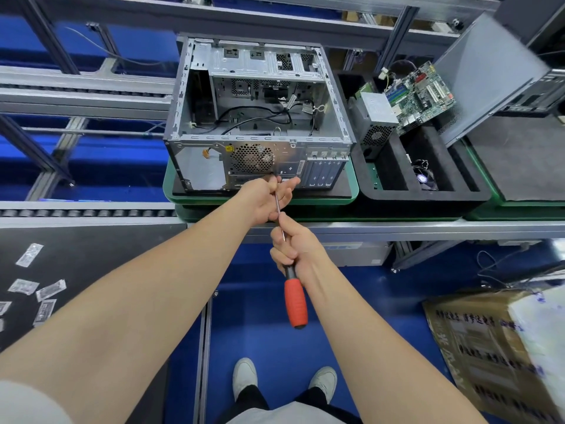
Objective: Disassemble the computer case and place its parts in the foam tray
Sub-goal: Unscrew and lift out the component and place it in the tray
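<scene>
Red-handled screwdriver (295, 301) meets the computer case (260, 117) at 12 o'clock; left hand (269, 197) pinches its shaft, right hand (293, 249) grips lower. Held off the handle, it may slip.

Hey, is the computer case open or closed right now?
Open. The computer case lies on its side with no panel on its upward face, so its loose cables and bare interior show.
</scene>
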